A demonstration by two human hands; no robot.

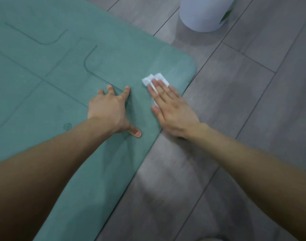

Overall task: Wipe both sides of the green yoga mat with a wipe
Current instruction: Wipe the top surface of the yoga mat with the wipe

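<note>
Mat: the green yoga mat (44,66) lies flat on the floor, filling the left and upper-left of the view. Its surface is matte with a fine, slightly mottled grain. One rounded corner shows at the right, and its long edge runs down from there toward the bottom left.
Markings: thin darker guide lines (89,70) are set into the mat, some straight and some bending in rounded corners. A small round emblem (67,126) with fine stripes sits near the left forearm.
Wipe: a white wipe (149,79), folded and crumpled into a small pad, rests on the mat close to its rounded corner.
Right hand: the right hand (173,110) lies palm-down on the wipe. Its fingers (159,89) are straight and close together and cover the near part of the pad. The heel of the hand reaches over the mat's long edge.
Left hand: the left hand (108,110) is braced on the mat just left of the wipe. Its fingers are spread wide, only the tips touch the surface, and the thumb is stretched back toward the long edge. It holds nothing.
Floor: the floor (253,101) is grey wood-grain planks with thin dark seams, with a soft sheen below the right forearm.
Beyond the corner: a smooth white container (204,13) with a rounded base stands on the floor past the mat's rounded corner. It is cut off by the top edge and has a green mark on its right side.
</note>
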